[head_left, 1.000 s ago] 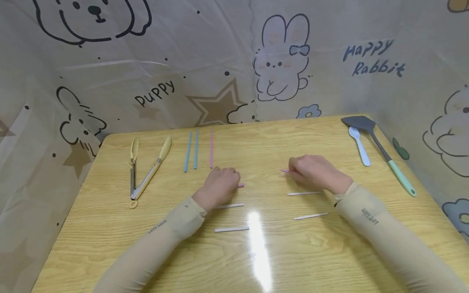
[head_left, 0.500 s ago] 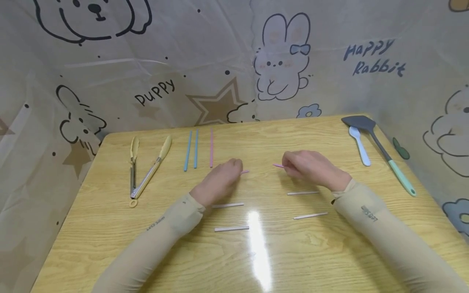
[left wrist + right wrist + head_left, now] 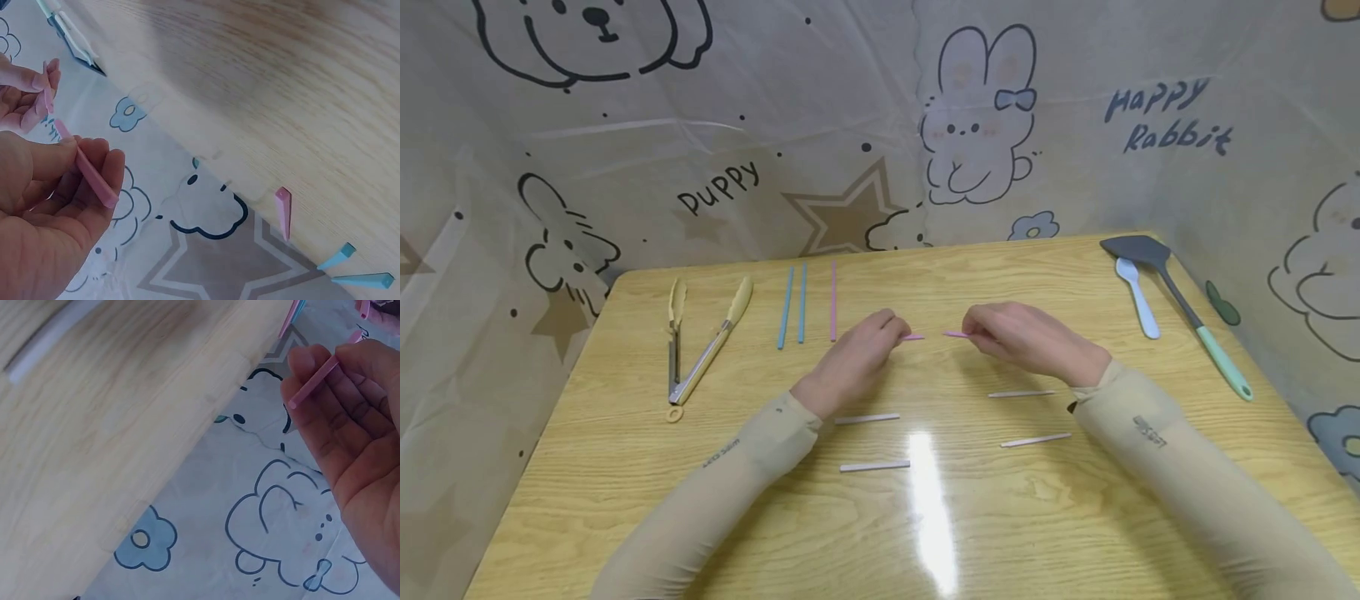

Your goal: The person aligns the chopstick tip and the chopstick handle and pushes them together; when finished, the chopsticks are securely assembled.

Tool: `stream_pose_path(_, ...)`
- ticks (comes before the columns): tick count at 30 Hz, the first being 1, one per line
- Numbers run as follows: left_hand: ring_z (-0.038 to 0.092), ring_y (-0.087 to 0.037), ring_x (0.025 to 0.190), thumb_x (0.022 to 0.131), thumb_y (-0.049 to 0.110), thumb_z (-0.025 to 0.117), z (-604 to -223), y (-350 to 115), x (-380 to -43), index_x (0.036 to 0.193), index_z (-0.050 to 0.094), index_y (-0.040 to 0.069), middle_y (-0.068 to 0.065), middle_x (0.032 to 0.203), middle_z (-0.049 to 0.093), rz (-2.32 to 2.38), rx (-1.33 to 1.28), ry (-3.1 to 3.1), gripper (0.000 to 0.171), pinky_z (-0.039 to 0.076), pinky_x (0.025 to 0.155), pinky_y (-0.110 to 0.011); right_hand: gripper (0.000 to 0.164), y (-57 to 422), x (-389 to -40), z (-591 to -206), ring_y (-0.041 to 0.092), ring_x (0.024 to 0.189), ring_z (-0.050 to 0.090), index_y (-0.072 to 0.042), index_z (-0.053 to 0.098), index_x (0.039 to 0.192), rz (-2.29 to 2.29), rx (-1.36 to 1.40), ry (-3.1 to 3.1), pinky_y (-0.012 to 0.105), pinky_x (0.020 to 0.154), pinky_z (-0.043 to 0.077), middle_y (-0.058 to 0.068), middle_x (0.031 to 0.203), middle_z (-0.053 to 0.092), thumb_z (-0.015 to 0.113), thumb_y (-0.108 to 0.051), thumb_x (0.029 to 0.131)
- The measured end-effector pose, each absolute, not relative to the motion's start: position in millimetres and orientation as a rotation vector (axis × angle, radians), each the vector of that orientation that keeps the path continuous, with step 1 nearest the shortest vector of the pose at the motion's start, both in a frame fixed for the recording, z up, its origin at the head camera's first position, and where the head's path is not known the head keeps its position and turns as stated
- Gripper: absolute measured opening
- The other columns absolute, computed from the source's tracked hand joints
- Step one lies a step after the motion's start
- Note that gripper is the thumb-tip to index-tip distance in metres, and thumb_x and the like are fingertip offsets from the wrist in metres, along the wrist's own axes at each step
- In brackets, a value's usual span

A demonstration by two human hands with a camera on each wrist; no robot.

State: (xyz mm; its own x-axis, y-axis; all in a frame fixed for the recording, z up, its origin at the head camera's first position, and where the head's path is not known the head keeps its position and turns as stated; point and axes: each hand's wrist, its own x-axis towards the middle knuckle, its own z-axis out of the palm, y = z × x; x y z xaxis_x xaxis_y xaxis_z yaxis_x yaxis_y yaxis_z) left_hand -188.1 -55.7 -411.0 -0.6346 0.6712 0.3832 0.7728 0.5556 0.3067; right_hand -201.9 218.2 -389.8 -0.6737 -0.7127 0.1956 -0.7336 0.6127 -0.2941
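Near the table's middle, my left hand (image 3: 856, 360) pinches a short pink stick (image 3: 95, 177) between thumb and fingers; its tip points right. Opposite, my right hand (image 3: 1026, 337) pinches another short pink stick (image 3: 322, 380), its tip pointing left. Both sticks are raised off the table, and a small gap separates their tips in the head view. Below the left hand lie two short pale sticks, an upper one (image 3: 872, 418) and a lower one (image 3: 875, 466). Two similar pale sticks lie below the right hand, an upper one (image 3: 1022, 393) and a lower one (image 3: 1036, 440).
Two long blue sticks (image 3: 802, 304) and a long pink stick (image 3: 833, 302) lie at the back left. Opened tongs (image 3: 703, 358) rest further left. At the right edge lie a spatula (image 3: 1180, 296) and a light-blue spoon (image 3: 1138, 300). A printed cloth (image 3: 835, 100) hangs behind the table.
My left hand has lifted its pink stick and moved up and rightward. My right hand has moved leftward and slightly up, bringing the two stick tips closer.
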Motion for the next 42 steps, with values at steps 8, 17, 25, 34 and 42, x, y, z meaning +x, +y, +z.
stream_pose_path(8, 0.061, -0.02, 0.092, 0.099, -0.001, 0.055, -408, -52, -187, 0.107, 0.064, -0.001, -0.009, 0.099, 0.061, -0.608, -1.195, -2.592, 0.012, 0.053, 0.082, -0.026, 0.006, 211, -202, -387, 0.007, 0.067, 0.053, -0.009, 0.067, 0.097, 0.545, 1.271, -2.75, 0.026, 0.059, 0.049, -0.005, 0.087, 0.064, 0.066, -0.004, 0.093)
stream_pose_path(17, 0.06, -0.02, 0.093, 0.098, -0.001, 0.056, -407, -49, -188, 0.109, 0.064, -0.003, -0.009, 0.099, 0.061, -0.559, -1.239, -2.552, 0.013, 0.052, 0.082, -0.024, 0.006, 206, -202, -385, 0.006, 0.066, 0.052, -0.009, 0.067, 0.096, 0.542, 1.267, -2.773, 0.025, 0.057, 0.048, -0.005, 0.085, 0.063, 0.067, -0.004, 0.093)
stream_pose_path(25, 0.061, -0.021, 0.091, 0.097, -0.003, 0.057, -408, -50, -188, 0.106, 0.064, -0.003, -0.009, 0.097, 0.061, -0.55, -1.251, -2.502, 0.011, 0.053, 0.08, -0.025, 0.005, 203, -201, -382, 0.007, 0.067, 0.054, -0.006, 0.068, 0.096, 0.524, 1.282, -2.761, 0.025, 0.059, 0.05, -0.004, 0.085, 0.064, 0.067, -0.003, 0.092)
stream_pose_path(34, 0.062, -0.022, 0.094, 0.094, -0.009, 0.059, -407, -47, -187, 0.107, 0.064, -0.002, -0.011, 0.1, 0.062, -0.524, -1.251, -2.564, 0.015, 0.053, 0.082, -0.024, 0.006, 200, -200, -382, 0.01, 0.073, 0.06, -0.006, 0.068, 0.095, 0.469, 1.288, -2.758, 0.028, 0.064, 0.054, -0.001, 0.087, 0.067, 0.067, -0.001, 0.092)
stream_pose_path(42, 0.062, -0.022, 0.094, 0.092, -0.012, 0.06, -407, -46, -187, 0.107, 0.064, -0.002, -0.01, 0.099, 0.061, -0.503, -1.229, -2.595, 0.018, 0.053, 0.08, -0.025, 0.005, 196, -200, -383, 0.013, 0.073, 0.063, -0.005, 0.068, 0.097, 0.419, 1.27, -2.762, 0.029, 0.065, 0.055, 0.002, 0.088, 0.068, 0.064, -0.003, 0.095)
